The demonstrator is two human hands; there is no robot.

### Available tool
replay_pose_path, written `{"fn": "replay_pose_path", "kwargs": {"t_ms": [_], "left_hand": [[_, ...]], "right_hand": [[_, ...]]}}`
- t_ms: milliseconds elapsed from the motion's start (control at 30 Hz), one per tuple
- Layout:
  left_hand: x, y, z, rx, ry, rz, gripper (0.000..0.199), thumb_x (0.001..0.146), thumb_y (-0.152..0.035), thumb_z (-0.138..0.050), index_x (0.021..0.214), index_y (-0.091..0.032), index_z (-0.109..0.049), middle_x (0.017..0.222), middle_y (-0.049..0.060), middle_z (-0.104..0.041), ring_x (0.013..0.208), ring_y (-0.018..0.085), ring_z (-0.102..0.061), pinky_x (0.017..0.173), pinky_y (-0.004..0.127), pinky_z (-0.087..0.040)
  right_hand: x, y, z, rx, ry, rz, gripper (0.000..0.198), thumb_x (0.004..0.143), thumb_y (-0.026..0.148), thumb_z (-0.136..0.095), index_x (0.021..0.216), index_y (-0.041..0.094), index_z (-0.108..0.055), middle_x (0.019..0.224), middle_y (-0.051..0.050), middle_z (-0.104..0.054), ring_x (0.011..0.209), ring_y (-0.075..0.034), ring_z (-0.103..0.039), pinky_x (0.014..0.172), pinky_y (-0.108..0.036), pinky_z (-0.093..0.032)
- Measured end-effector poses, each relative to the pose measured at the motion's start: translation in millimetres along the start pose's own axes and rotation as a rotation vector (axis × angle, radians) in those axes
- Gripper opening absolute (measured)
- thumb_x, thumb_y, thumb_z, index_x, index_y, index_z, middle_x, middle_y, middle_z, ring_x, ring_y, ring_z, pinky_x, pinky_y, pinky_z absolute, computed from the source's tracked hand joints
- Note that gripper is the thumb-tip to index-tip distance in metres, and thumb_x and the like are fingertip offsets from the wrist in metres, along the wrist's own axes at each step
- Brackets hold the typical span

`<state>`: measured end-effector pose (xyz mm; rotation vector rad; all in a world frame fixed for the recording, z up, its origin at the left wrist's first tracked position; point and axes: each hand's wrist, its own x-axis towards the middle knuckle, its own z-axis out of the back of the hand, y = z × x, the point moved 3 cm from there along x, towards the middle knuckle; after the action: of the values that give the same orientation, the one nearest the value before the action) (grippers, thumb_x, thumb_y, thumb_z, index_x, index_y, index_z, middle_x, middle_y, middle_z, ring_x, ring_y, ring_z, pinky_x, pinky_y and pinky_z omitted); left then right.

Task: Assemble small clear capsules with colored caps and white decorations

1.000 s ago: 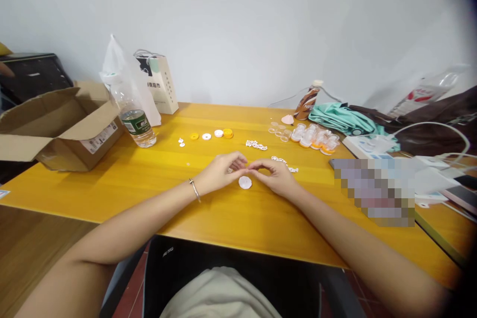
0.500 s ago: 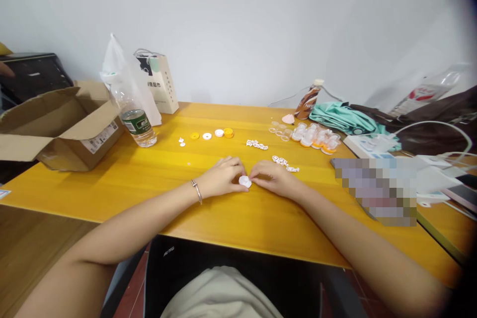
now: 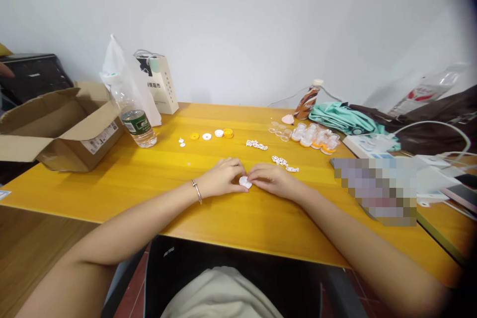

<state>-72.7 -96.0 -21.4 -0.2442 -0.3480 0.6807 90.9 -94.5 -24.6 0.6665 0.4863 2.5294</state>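
Note:
A small white round disc (image 3: 245, 183) is held low over the table, between my two hands. My left hand (image 3: 223, 177) grips its left side, thumb in front and fingers curled behind. My right hand (image 3: 274, 179) has its fingertips pinched together at the disc's upper right edge; whether a smaller part sits in them is hidden. Just beyond my right hand lie white lattice-like pieces (image 3: 280, 161), with another white lattice cluster (image 3: 257, 145) farther back. Behind my left hand stand a yellow ring (image 3: 194, 136), a white ring (image 3: 206, 136), a white round part (image 3: 219, 133) and a yellow round part (image 3: 228, 133).
An open cardboard box (image 3: 70, 151) and a water bottle (image 3: 138, 126) stand at left. Clear rings (image 3: 279, 130) and several clear-and-orange parts (image 3: 315, 136) lie back right, near a brown drink bottle (image 3: 308, 102) and teal cloth (image 3: 343, 117). A blurred-out flat object (image 3: 376, 191) lies right.
My right fingertips have shifted slightly left, farther over the disc's edge. My left hand stays in place, and the things on the table have not moved.

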Motion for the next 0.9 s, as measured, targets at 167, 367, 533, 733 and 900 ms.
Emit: {"fn": "replay_pose_path", "kwargs": {"t_ms": [167,367,533,733,900], "left_hand": [[-0.5,-0.9,1.2,-0.008,0.005,0.001,0.033,0.075,-0.049,-0.055,0.088,-0.019,-0.057,0.093,0.004,-0.055,0.088,0.019,-0.05,0.083,0.032,-0.037],[-0.1,-0.1,0.8,-0.018,0.014,-0.002,0.033,0.075,-0.049,-0.055,0.09,-0.019,-0.057,0.093,0.004,-0.055,0.09,0.019,-0.05,0.083,0.032,-0.037],[-0.4,1.6,-0.5,-0.024,0.013,-0.012,0.034,0.075,-0.048,-0.055,0.092,-0.019,-0.058,0.095,0.004,-0.055,0.09,0.019,-0.05,0.084,0.033,-0.036],[-0.8,-0.4,1.5,-0.03,0.016,-0.016,0.034,0.076,-0.048,-0.055,0.092,-0.019,-0.057,0.095,0.004,-0.055,0.091,0.018,-0.05,0.085,0.033,-0.036],[-0.3,0.0,1.5,-0.034,0.031,0.003,0.035,0.076,-0.048,-0.055,0.094,-0.019,-0.058,0.096,0.004,-0.055,0.092,0.019,-0.05,0.085,0.033,-0.036]], "right_hand": [[0.1,-2.0,-0.3,0.043,0.001,-0.026,0.02,0.085,0.026,-0.047,0.088,0.02,-0.065,0.092,-0.006,-0.064,0.085,-0.014,-0.059,0.08,-0.028,-0.046],[0.8,-3.0,-0.5,0.073,0.004,-0.059,0.021,0.085,0.029,-0.046,0.088,0.022,-0.066,0.093,-0.005,-0.063,0.085,-0.015,-0.059,0.08,-0.03,-0.046],[1.5,-5.6,-1.6,0.102,0.004,-0.089,0.02,0.085,0.029,-0.047,0.088,0.022,-0.066,0.091,-0.005,-0.063,0.084,-0.015,-0.058,0.079,-0.03,-0.046],[1.8,-5.0,-2.1,0.128,0.005,-0.098,0.02,0.084,0.03,-0.048,0.086,0.021,-0.066,0.089,-0.005,-0.063,0.081,-0.015,-0.058,0.078,-0.03,-0.045],[2.0,-6.2,-0.6,0.198,-0.028,-0.14,0.021,0.083,0.032,-0.049,0.085,0.02,-0.066,0.088,-0.005,-0.064,0.081,-0.015,-0.059,0.077,-0.029,-0.045]]}}
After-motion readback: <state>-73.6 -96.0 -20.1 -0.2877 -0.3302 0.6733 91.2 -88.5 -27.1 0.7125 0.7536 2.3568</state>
